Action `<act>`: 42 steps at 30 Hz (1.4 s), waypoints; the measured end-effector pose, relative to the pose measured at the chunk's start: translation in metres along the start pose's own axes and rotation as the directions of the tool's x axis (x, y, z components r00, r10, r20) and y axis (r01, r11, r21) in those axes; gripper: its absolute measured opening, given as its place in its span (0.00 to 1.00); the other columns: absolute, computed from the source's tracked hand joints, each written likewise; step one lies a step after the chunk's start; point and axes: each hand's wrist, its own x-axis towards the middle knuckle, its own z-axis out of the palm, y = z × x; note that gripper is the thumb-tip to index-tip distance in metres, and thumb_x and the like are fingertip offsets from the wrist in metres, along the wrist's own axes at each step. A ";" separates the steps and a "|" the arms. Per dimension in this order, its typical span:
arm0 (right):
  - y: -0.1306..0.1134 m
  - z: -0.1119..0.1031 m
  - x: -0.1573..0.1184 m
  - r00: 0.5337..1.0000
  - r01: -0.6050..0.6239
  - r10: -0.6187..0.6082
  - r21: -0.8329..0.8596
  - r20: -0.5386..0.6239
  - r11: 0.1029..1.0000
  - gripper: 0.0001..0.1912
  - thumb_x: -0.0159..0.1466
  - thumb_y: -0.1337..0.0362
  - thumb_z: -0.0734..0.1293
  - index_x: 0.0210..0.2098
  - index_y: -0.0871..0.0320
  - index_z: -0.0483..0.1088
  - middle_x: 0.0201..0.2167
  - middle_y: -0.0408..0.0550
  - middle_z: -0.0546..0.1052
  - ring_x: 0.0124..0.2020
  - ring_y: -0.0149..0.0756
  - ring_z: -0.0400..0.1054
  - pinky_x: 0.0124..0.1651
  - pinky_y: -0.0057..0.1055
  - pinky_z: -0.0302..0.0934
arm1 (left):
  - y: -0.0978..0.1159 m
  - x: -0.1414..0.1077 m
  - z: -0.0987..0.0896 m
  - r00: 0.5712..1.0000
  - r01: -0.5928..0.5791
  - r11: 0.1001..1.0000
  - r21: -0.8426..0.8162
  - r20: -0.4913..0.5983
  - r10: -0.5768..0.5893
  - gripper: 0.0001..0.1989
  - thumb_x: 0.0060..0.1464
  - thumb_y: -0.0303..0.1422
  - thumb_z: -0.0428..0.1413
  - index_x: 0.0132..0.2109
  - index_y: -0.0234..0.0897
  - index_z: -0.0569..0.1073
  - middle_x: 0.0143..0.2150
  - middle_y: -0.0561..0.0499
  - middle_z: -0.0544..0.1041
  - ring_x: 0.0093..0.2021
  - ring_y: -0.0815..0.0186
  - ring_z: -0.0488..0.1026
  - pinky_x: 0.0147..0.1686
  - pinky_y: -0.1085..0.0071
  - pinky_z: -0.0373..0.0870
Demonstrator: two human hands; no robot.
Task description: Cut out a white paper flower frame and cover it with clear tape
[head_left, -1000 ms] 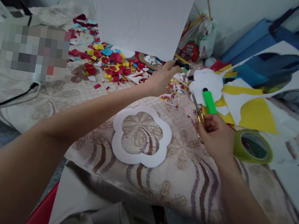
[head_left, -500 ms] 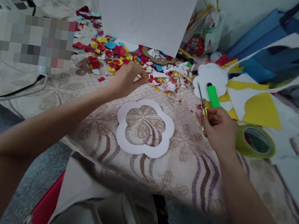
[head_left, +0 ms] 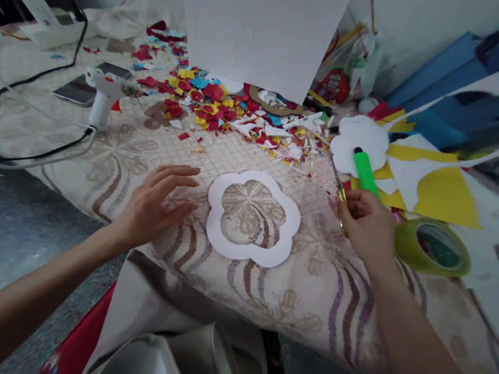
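Note:
A white flower-shaped paper ring [head_left: 219, 195] lies flat on the patterned tablecloth [head_left: 307, 302], its middle cut out. Just left of it hovers my left hand [head_left: 155, 204], fingers apart and nothing in them. My right hand [head_left: 368, 223] is closed around the gold handles of a pair of scissors [head_left: 342, 202], whose blades point away and to the left. Beyond those blades are white flower-shaped paper cutouts [head_left: 358, 131], with a green highlighter [head_left: 365, 170] lying partly over them. A roll of clear yellowish tape [head_left: 403, 242] sits right beside my right wrist.
Red, yellow, blue and white paper scraps [head_left: 218, 110] spread along the back, before a standing white board [head_left: 259, 26]. A white glue gun [head_left: 102, 96], a phone [head_left: 78, 91] and cords are at left. Yellow paper [head_left: 452, 192] and a blue bag [head_left: 440, 72] are at right.
My left hand has drawn back from the scraps toward the near left of the paper ring, and its fingers have opened. My right hand still grips the scissors. The view has shifted slightly.

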 end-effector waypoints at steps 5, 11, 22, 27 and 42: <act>0.000 0.002 0.000 1.000 -0.008 0.008 0.004 -0.019 1.000 0.16 0.57 0.47 0.67 0.32 0.54 0.68 0.19 0.41 0.71 0.17 0.30 0.61 0.20 0.29 0.53 | -0.007 -0.012 -0.003 0.994 0.098 0.994 -0.047 -0.048 -0.101 0.07 0.58 0.30 0.52 0.30 0.37 0.67 0.45 0.48 0.78 0.46 0.62 0.74 0.47 0.62 0.71; 0.000 0.002 -0.001 1.000 -0.015 0.015 -0.010 0.006 1.000 0.16 0.57 0.48 0.66 0.34 0.54 0.68 0.21 0.41 0.72 0.18 0.30 0.62 0.20 0.28 0.53 | -0.005 -0.013 0.000 0.993 0.114 0.993 -0.011 -0.044 -0.114 0.09 0.54 0.32 0.56 0.43 0.39 0.70 0.60 0.45 0.68 0.57 0.56 0.68 0.54 0.55 0.68; -0.005 0.001 -0.003 1.000 0.001 0.000 -0.041 0.013 0.999 0.16 0.58 0.48 0.66 0.34 0.54 0.68 0.22 0.42 0.73 0.20 0.31 0.63 0.23 0.28 0.55 | 0.034 -0.010 0.015 0.970 -0.128 0.985 -0.117 0.195 0.149 0.26 0.53 0.35 0.59 0.58 0.40 0.61 0.53 0.43 0.72 0.62 0.55 0.61 0.56 0.54 0.65; -0.009 0.000 -0.005 1.000 -0.004 0.005 -0.053 0.020 0.999 0.12 0.57 0.52 0.67 0.33 0.54 0.68 0.23 0.42 0.73 0.22 0.32 0.65 0.24 0.29 0.56 | 0.052 -0.012 0.032 0.931 -0.223 0.966 -0.132 0.265 0.252 0.24 0.56 0.37 0.58 0.57 0.38 0.63 0.51 0.44 0.74 0.62 0.55 0.60 0.59 0.51 0.59; -0.008 -0.003 -0.004 1.000 -0.012 0.012 -0.053 -0.005 0.999 0.13 0.58 0.51 0.66 0.34 0.54 0.68 0.23 0.42 0.73 0.20 0.31 0.63 0.23 0.28 0.55 | 0.057 -0.013 0.036 0.932 -0.256 0.958 -0.131 0.230 0.281 0.18 0.58 0.26 0.54 0.55 0.39 0.65 0.47 0.48 0.77 0.59 0.60 0.65 0.62 0.53 0.56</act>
